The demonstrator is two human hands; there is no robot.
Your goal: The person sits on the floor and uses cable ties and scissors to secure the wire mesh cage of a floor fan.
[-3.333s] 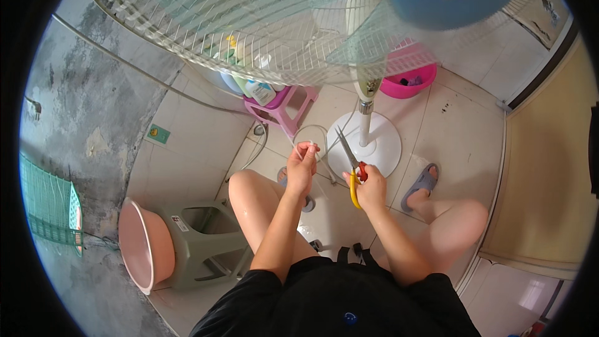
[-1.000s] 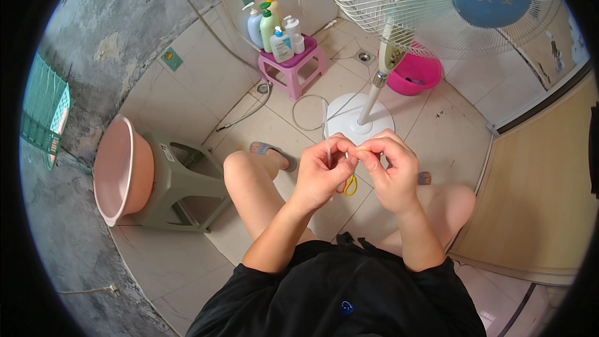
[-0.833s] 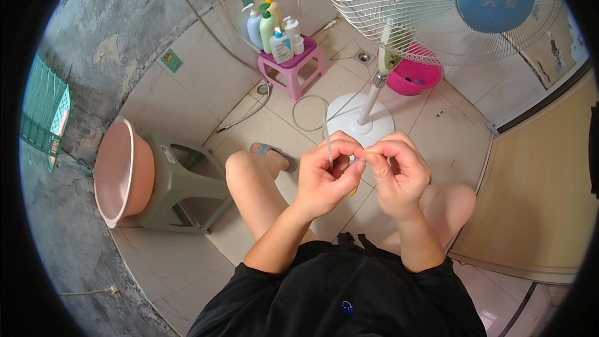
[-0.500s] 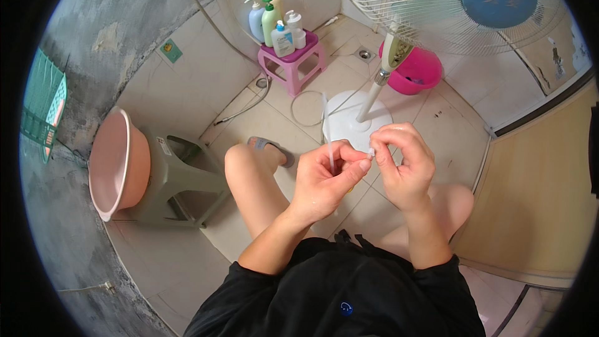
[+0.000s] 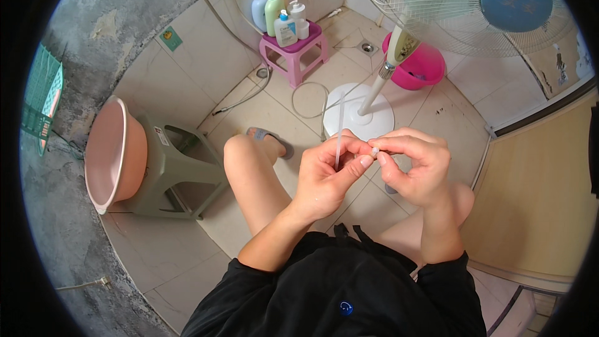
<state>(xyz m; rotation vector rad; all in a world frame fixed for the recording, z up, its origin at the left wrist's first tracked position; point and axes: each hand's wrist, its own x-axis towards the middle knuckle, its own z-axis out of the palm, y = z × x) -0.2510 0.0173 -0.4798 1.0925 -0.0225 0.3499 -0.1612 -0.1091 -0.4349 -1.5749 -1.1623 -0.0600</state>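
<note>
My left hand (image 5: 326, 180) is closed around a thin, whitish translucent strip (image 5: 340, 126), which stands up past the curled fingers toward the fan base. A small white piece (image 5: 375, 151) shows at the left thumb and fingertip. My right hand (image 5: 419, 167) meets it there, its index finger touching the piece from above and the thumb just below. Whether the strip and the small piece are joined is hidden by the left fingers. Both hands are held over my lap, above the tiled floor.
Ahead stands a fan (image 5: 387, 70) on a round white base, with a pink tub (image 5: 430, 75) behind it. Pump bottles (image 5: 272, 12) crowd a pink-purple stool (image 5: 293, 62). To the left, a peach basin (image 5: 134, 162) leans against a grey-green stool (image 5: 181, 178). A hose (image 5: 246, 109) trails on the floor.
My right hand has tilted, its fingers now stretched flatter over the small white piece. The strip in my left hand has shifted slightly right and leans the other way.
</note>
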